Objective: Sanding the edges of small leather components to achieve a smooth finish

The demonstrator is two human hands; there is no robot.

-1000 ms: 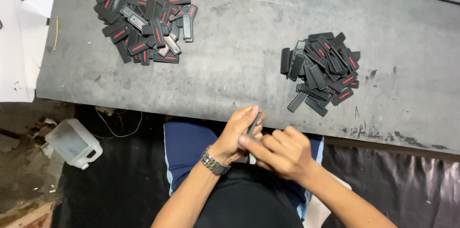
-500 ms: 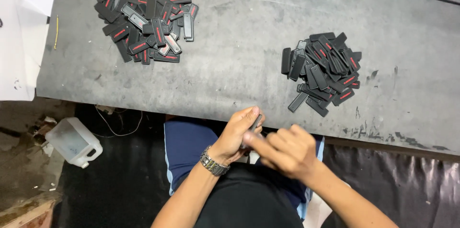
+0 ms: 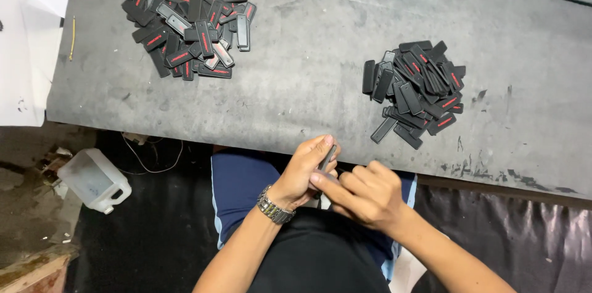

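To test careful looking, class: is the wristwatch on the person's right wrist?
No, the metal wristwatch sits on the left wrist, behind the left hand holding a small dark piece.

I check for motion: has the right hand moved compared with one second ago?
Yes, slightly. The right hand shifted a little rightward, away from the table edge, still touching the small black piece.

1. Your left hand (image 3: 303,168) and right hand (image 3: 361,191) pinch one small black piece (image 3: 327,158) together, just below the grey table (image 3: 308,83) edge.
2. One pile of black pieces (image 3: 185,25) lies far left, another pile (image 3: 416,86) lies right.
3. A white jug (image 3: 94,179) sits on the floor.
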